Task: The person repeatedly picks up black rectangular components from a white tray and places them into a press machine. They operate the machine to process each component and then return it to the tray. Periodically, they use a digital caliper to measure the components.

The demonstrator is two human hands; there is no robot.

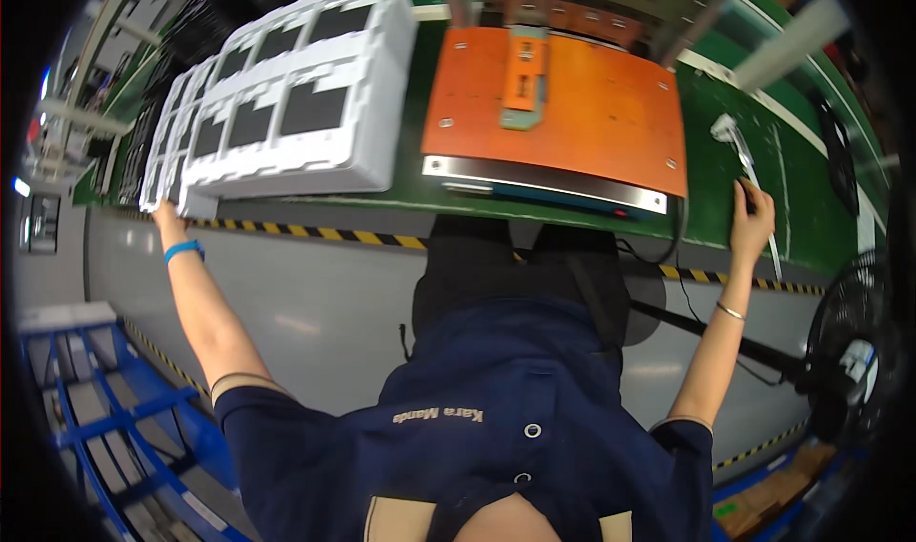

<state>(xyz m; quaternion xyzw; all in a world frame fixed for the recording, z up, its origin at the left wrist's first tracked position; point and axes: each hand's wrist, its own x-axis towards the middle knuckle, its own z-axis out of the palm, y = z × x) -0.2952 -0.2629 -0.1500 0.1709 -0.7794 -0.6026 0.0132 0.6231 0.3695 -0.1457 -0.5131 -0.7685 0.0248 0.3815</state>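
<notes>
My left hand (169, 218) reaches far left, its fingers closed at the near corner of a white moulded tray (172, 165). Beside it, a larger white tray (372, 122) with black square pieces (318, 106) in its pockets stands tilted on the bench. Over on the right, my right hand (754, 222) is closed on a small dark object (745, 194), mostly hidden by the fingers. Next to that hand, a slim silver-white tool (733, 141) with a wider head lies on the green bench top; its kind is unclear.
An orange plate fixture (592, 113) with a metal front bar (544, 184) occupies the bench's middle, an orange-and-green piece (523, 79) on top. Dark stacked parts (143, 151) stand far left. A black fan (859, 351) is at right, blue racking (114, 418) lower left.
</notes>
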